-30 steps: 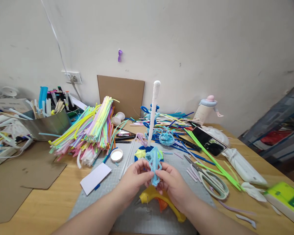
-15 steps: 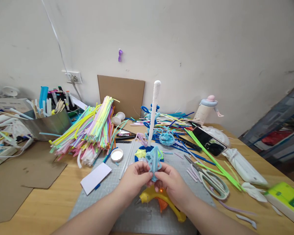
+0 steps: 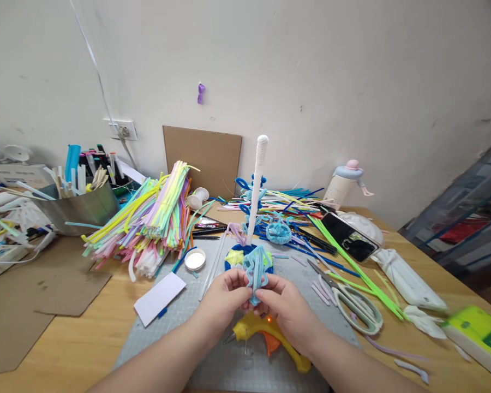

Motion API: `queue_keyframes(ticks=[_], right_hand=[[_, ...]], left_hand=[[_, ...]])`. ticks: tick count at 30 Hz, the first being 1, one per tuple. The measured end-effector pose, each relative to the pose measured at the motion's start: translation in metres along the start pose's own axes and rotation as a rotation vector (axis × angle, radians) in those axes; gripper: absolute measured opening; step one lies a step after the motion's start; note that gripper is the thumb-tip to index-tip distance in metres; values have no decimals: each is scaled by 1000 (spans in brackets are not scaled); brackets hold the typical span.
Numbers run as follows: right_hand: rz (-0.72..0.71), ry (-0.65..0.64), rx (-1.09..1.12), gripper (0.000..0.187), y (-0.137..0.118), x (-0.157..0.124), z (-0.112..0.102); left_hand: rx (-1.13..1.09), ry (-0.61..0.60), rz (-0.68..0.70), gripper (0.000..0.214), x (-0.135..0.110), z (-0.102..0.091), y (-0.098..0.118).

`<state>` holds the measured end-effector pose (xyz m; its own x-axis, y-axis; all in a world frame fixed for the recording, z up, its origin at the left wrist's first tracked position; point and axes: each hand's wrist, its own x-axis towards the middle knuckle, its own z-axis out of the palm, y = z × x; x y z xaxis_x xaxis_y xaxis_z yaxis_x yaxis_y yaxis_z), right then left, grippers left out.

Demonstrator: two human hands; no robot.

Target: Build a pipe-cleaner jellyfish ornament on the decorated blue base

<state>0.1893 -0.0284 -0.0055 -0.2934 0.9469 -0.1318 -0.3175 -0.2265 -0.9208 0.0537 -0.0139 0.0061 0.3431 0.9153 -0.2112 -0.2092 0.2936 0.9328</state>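
A light-blue shape bent from pipe cleaners [image 3: 257,270] is pinched between my two hands, over the middle of the cutting mat. My left hand [image 3: 226,295] grips its left side and my right hand [image 3: 284,300] its right side, thumbs close together near the lower end. Right behind it is a dark-blue round base [image 3: 249,252] with a yellow piece [image 3: 234,257] and a tall white wrapped post [image 3: 257,191] rising there. Below my hands a yellow glue gun [image 3: 265,333] lies on the mat, its small orange light lit.
Scissors [image 3: 358,305] lie open to the right, beside green pipe cleaners [image 3: 364,270] and a phone [image 3: 349,236]. A big pipe-cleaner bundle [image 3: 163,210], a white card [image 3: 160,298] and a round white lid [image 3: 195,259] are to the left. Cardboard [image 3: 202,161] leans on the wall.
The light-blue pipe-cleaner shape has turned slightly and shifted a little left in my fingers. Both hands keep hold of it, and the things around stay where they were.
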Motion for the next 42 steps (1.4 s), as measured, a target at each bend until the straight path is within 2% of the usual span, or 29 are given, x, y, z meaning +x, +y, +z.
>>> queue_keyframes(ticks=[7, 15, 23, 32, 37, 42], right_hand=[[-23, 45, 115, 16, -1, 0, 1], [-41, 80, 72, 21, 6, 3, -6], [-63, 49, 46, 20, 6, 2, -5], [-55, 113, 7, 22, 4, 2, -8], [-81, 89, -39, 20, 5, 2, -7], [-90, 43, 19, 22, 1, 0, -1]], left_hand=[[95, 49, 83, 19, 0, 0, 4], [420, 141, 236, 8, 3, -5, -9], [301, 88, 222, 11, 3, -3, -7], [414, 153, 233, 10, -1, -3, -3], [477, 118, 229, 6, -2, -2, -1], [379, 79, 164, 8, -1, -2, -5]])
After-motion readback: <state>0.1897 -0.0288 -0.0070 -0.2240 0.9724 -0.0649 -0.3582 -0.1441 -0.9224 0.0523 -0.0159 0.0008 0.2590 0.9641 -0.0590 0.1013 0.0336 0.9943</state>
